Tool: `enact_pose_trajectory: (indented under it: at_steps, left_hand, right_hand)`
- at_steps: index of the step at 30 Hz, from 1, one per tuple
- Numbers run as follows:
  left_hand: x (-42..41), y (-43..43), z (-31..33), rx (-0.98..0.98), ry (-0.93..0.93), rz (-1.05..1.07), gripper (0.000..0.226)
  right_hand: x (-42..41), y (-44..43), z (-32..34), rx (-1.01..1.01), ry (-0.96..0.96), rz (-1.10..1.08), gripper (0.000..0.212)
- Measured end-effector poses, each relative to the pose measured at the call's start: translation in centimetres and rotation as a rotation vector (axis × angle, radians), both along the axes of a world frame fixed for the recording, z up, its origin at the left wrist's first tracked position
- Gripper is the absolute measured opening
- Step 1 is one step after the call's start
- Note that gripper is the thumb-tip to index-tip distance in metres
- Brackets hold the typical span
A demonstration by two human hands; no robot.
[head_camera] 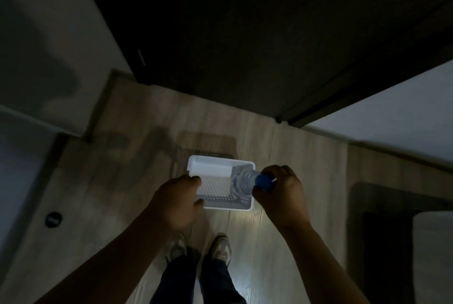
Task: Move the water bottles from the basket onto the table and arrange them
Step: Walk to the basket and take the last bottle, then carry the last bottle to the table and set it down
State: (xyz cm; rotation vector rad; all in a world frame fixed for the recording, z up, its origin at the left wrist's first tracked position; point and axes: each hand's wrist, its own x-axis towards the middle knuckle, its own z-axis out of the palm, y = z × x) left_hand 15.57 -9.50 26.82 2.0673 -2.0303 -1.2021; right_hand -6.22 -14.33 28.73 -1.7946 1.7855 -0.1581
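The pale wood floor (282, 156) spreads below you, with the white plastic basket (220, 164) ahead of your shoes (221, 247). Your left hand (175, 202) covers the basket's left rim with its fingers curled, but you cannot tell whether its grip grasps the rim. Your right hand (282, 195) closes its grip on a clear water bottle (242, 181) at the blue cap (263, 180). The bottle's body is tilted at the basket's right end.

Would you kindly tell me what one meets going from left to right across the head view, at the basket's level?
Small dark round thing on the floor → left hand → white basket → water bottle → right hand → dark mat.
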Motion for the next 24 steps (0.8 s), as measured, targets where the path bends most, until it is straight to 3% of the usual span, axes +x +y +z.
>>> enact_pose_trajectory:
  at_steps: [8,13,24]
  left_hand:
    - [1.5,1.0,13.9,-0.03,0.025,0.117,0.035]
    - [1.9,2.7,20.8,-0.088,0.115,0.293,0.031]
    - [4.2,1.6,32.7,-0.239,0.042,0.498,0.032]
  right_hand:
    - [1.9,1.0,16.0,-0.201,-0.049,0.03,0.037]
    - [3.5,1.5,24.2,-0.309,-0.177,0.058,0.036]
    - [8.4,-3.7,35.3,-0.409,-0.313,0.412,0.036]
